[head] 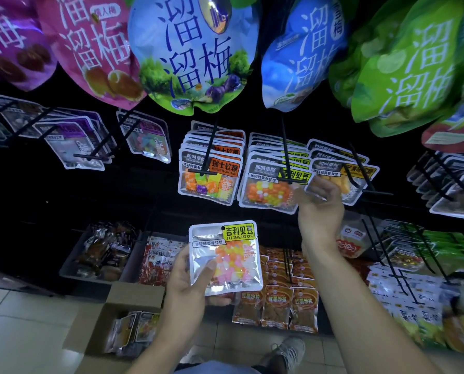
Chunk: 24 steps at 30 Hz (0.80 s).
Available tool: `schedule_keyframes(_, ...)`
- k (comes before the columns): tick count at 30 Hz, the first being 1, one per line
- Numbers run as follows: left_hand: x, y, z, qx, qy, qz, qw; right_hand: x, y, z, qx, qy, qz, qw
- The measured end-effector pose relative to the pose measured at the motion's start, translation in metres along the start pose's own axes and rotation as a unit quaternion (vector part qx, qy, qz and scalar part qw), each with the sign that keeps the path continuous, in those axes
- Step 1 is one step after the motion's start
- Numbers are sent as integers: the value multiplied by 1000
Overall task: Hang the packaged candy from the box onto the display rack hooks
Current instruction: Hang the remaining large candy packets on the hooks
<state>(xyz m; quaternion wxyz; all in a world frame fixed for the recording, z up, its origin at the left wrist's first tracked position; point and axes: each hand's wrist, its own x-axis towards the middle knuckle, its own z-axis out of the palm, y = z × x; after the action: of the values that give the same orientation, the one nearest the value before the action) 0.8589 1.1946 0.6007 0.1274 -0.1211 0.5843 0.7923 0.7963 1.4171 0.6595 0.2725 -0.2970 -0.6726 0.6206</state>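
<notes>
My left hand (189,282) grips a silver packet of coloured jelly beans (226,259) with a yellow label, holding it upright below the hooks. An open cardboard box (133,294) on the floor at lower left holds more candy packets (132,332). Matching jelly bean packets (265,190) hang in a stack on a black hook (286,157). My right hand (319,205) is raised just right of that stack. Its fingers curl round the lower left corner of the front mango candy packet (346,184) on the neighbouring hook.
Orange soft-candy packets (209,182) hang left of the jelly beans. Large plum bags (195,55) hang overhead, close to my head. Purple packets (74,147) hang further left. Bins of snacks (98,255) and orange packs (276,303) fill the lower shelf. My shoe (287,349) is on the tiled floor.
</notes>
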Motion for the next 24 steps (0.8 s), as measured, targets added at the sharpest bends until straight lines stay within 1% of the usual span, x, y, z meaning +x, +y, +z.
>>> schedule_keyframes(2,3,6,8,11,-10,6,1000,-15,-3,-10,-5,13,-5,1000)
schedule_keyframes(3,5,9,14,22,-18,13,999,-22,-3,-16,-17,-11,14,1000)
schedule_keyframes(4,7,13,19,37,-30,24,999,-29,-4,-22,-28,-58,45,997)
schedule_keyframes(6,14,21,32,58,-68,50,995,-39,-7,-33,-36,-171,108,979)
schedule_keyframes(7,19,24,38,60,-91,57,992,-41,-7,-37,-33,-206,120,971)
schedule_keyframes(8,22,27,44,65,-113,59,990,-43,-9,-41,-23,-222,118,968)
schedule_keyframes(9,25,29,50,83,-128,71,986,-42,-9,-43,-13,-224,101,969)
schedule_keyframes(11,29,32,58,138,-137,117,974,-38,-13,-47,-4,-201,61,978)
schedule_keyframes(13,32,34,66,168,-123,154,966,-34,-17,-49,-9,-197,31,980)
schedule_keyframes(15,35,38,70,165,-111,173,965,-30,-19,-48,-11,-195,11,981)
schedule_keyframes(20,43,49,83,162,-119,171,964,-21,-21,-38,20,-145,8,989)
schedule_keyframes(24,49,50,86,168,-109,159,967,-15,-22,-31,7,-121,10,993)
